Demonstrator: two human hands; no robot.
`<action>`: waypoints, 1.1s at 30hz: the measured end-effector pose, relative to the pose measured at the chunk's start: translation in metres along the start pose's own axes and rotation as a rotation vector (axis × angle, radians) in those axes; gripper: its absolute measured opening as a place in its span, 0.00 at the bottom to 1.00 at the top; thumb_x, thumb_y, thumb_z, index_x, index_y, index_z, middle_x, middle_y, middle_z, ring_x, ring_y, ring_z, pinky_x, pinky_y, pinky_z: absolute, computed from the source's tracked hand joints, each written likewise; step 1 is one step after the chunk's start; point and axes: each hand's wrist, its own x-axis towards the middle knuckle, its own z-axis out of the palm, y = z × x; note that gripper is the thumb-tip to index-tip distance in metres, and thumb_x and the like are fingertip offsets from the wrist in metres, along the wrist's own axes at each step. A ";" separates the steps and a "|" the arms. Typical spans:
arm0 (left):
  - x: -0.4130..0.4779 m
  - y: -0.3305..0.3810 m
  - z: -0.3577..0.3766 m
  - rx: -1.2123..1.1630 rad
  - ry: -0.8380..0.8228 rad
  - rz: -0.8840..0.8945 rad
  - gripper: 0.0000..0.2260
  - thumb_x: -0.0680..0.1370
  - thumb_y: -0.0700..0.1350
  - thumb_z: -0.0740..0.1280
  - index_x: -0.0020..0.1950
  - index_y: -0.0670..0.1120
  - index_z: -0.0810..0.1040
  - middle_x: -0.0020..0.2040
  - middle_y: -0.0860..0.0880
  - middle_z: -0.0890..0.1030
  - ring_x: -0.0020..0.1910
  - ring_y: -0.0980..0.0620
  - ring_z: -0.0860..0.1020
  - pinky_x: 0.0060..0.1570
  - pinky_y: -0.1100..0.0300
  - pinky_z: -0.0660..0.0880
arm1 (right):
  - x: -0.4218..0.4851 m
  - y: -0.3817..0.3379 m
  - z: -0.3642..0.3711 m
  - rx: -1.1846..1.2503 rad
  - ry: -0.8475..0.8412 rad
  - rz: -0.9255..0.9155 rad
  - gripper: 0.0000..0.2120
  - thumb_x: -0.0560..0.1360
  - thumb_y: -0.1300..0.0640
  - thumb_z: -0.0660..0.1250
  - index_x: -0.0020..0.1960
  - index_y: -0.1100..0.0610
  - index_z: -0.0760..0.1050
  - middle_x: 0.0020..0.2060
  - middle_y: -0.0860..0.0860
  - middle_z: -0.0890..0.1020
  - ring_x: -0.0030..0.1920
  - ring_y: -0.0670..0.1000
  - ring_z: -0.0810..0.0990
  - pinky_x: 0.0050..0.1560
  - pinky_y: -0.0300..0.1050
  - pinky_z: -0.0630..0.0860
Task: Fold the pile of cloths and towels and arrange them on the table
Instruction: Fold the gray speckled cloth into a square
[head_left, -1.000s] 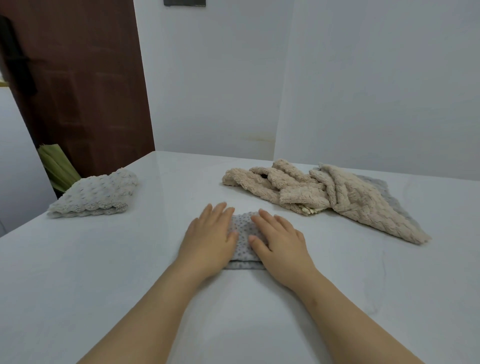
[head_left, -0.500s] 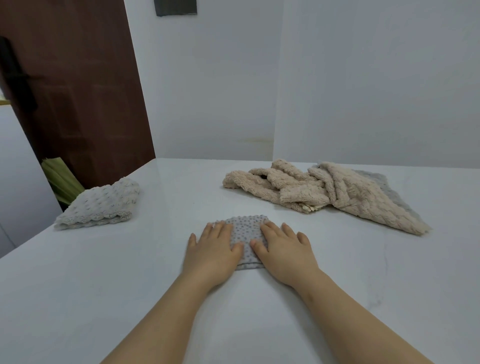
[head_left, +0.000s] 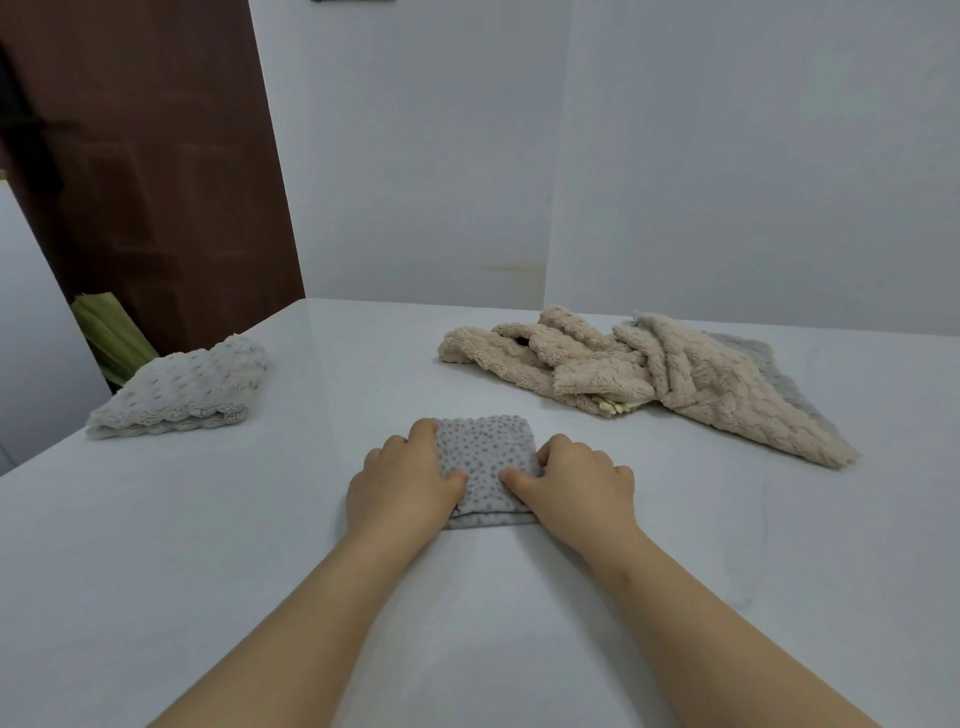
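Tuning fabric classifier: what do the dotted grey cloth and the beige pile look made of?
dotted grey cloth: likely soft microfibre, matte, raised darker dots, thick folded edge. beige pile: probably plush fleece or terry, matte, fuzzy ridged nap.

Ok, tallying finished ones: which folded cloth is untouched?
The pale bumpy cloth, far left; left hand and right hand grip the dotted grey cloth. The beige heap isn't folded.
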 end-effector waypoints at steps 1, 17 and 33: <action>0.001 0.000 0.001 -0.043 0.008 0.011 0.26 0.76 0.50 0.63 0.72 0.51 0.59 0.66 0.46 0.70 0.64 0.45 0.69 0.60 0.52 0.69 | 0.001 0.000 0.000 0.025 -0.003 -0.003 0.19 0.73 0.41 0.61 0.54 0.55 0.71 0.54 0.52 0.77 0.58 0.55 0.72 0.56 0.49 0.63; -0.007 0.033 0.019 -1.220 -0.096 -0.161 0.15 0.71 0.30 0.68 0.46 0.51 0.74 0.58 0.41 0.77 0.51 0.42 0.80 0.49 0.49 0.79 | -0.009 0.021 -0.013 0.795 0.183 -0.061 0.08 0.77 0.58 0.59 0.54 0.48 0.64 0.37 0.46 0.75 0.37 0.45 0.76 0.40 0.46 0.76; -0.011 0.070 0.052 -0.901 0.135 -0.100 0.13 0.72 0.36 0.67 0.40 0.56 0.76 0.51 0.44 0.80 0.48 0.41 0.79 0.44 0.49 0.79 | -0.006 0.078 -0.024 0.869 0.069 -0.065 0.14 0.75 0.62 0.61 0.49 0.42 0.70 0.33 0.44 0.73 0.27 0.40 0.69 0.31 0.34 0.66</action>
